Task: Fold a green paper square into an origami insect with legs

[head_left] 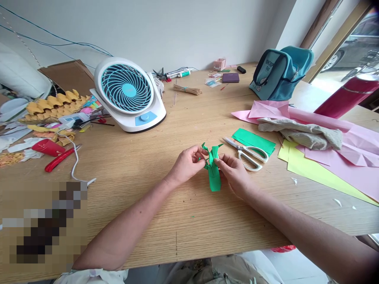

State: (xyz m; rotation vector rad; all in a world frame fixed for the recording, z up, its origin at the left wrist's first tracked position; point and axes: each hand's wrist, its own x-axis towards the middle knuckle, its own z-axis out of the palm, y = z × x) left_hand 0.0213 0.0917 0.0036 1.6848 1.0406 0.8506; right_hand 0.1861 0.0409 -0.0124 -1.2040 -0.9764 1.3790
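Observation:
A folded green paper piece (pixel 213 173) with cut strips curling at its top is held just above the wooden table (pixel 142 169). My left hand (pixel 186 163) pinches its upper left side. On the right side, my right hand (pixel 233 169) pinches the same piece. Both hands are closed on the paper. White-handled scissors (pixel 248 153) lie right behind my right hand, partly on a flat green paper strip (pixel 253 141).
A white and blue desk fan (pixel 128 94) stands at the back left, with craft clutter and a red tool (pixel 59 157) further left. Pink (pixel 349 142) and yellow sheets (pixel 308 167), a grey cloth (pixel 304 134), a teal bag (pixel 278 75) and a red bottle (pixel 346 96) fill the right side.

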